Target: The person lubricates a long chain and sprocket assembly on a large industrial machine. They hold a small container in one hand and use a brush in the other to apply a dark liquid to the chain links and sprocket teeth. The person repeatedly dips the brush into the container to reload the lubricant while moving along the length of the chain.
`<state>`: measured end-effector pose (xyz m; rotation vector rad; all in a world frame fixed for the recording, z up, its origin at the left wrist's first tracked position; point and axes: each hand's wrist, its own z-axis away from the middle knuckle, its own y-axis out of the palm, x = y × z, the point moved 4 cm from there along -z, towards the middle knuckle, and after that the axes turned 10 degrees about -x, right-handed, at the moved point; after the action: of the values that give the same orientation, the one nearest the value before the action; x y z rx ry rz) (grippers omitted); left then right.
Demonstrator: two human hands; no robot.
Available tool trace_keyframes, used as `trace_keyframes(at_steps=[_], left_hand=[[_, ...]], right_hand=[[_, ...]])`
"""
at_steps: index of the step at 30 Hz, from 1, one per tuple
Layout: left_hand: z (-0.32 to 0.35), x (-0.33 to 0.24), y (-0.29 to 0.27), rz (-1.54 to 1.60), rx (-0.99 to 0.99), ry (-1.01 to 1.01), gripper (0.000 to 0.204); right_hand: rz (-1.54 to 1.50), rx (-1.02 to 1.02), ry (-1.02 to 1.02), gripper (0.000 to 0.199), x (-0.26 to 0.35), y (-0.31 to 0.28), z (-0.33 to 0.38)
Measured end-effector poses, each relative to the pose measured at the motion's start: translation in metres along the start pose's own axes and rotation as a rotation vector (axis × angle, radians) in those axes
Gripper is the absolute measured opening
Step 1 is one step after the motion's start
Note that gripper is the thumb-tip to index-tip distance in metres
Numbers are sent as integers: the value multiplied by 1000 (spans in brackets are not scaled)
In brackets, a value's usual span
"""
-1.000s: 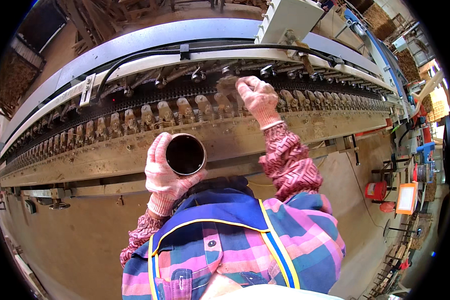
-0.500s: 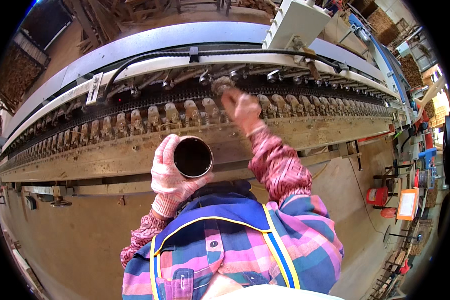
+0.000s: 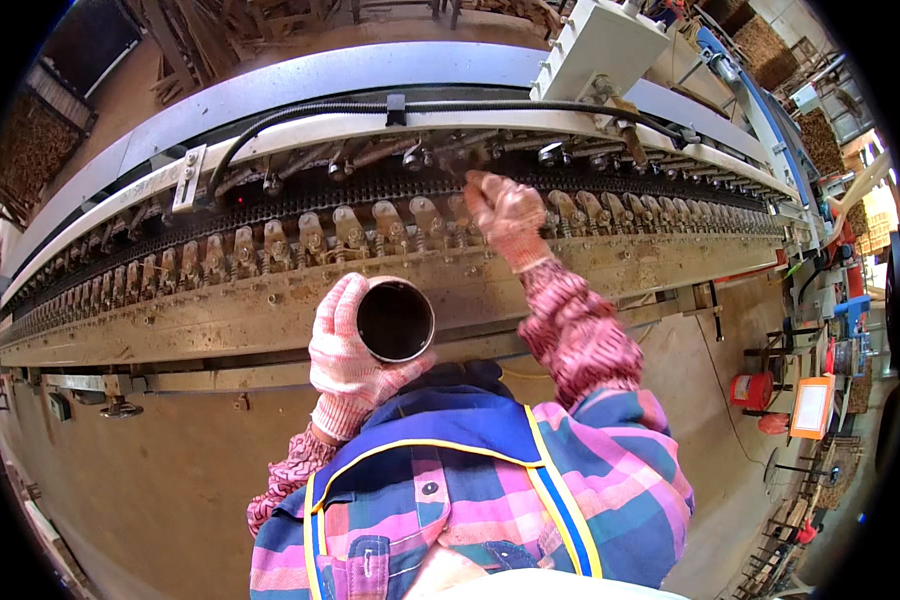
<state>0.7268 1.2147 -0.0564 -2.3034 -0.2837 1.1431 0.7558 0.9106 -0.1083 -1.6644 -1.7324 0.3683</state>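
My left hand (image 3: pixel 344 345), in a pale pink knitted glove, is wrapped around an open round can (image 3: pixel 397 352). The can's rim faces up, its inside is dark, and it sits close to my body at the machine's near edge. Farther forward, my right hand (image 3: pixel 510 212) is closed around what looks like a brush (image 3: pixel 465 160), its fuzzy, dark head smeared by motion. The brush is over the dark chain track (image 3: pixel 370 190) of a long machine, just beyond a row of metal pressure blocks (image 3: pixel 386 222) with springs.
A black corrugated hose (image 3: pixel 310 108) runs along the pale upper beam, below a white box (image 3: pixel 602 52). The machine's long beige side rail (image 3: pixel 190 320) lies before me. On the right are a red bucket (image 3: pixel 753 391) and an orange-framed sheet (image 3: pixel 812 407).
My right hand has shifted slightly right and nearer, and the brush head has blurred. The left hand and can have drifted slightly to the right in the picture.
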Motion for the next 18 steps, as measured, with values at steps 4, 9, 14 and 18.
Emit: trace_keyframes(at_steps=[4,9,14,18], left_hand=[[-4,0,-3,-25,10,-3,116],[-1,5,1,17,2,-10,119],[2,5,-5,-19,19,11,122],[-3,3,0,-1,0,15,118]], right_hand=[[179,128,165,33,-10,10,-11],[-21,-84,-80,38,3,-19,-12],[25,123,204,32,10,-16,-18],[53,110,125,14,6,-19,-12]])
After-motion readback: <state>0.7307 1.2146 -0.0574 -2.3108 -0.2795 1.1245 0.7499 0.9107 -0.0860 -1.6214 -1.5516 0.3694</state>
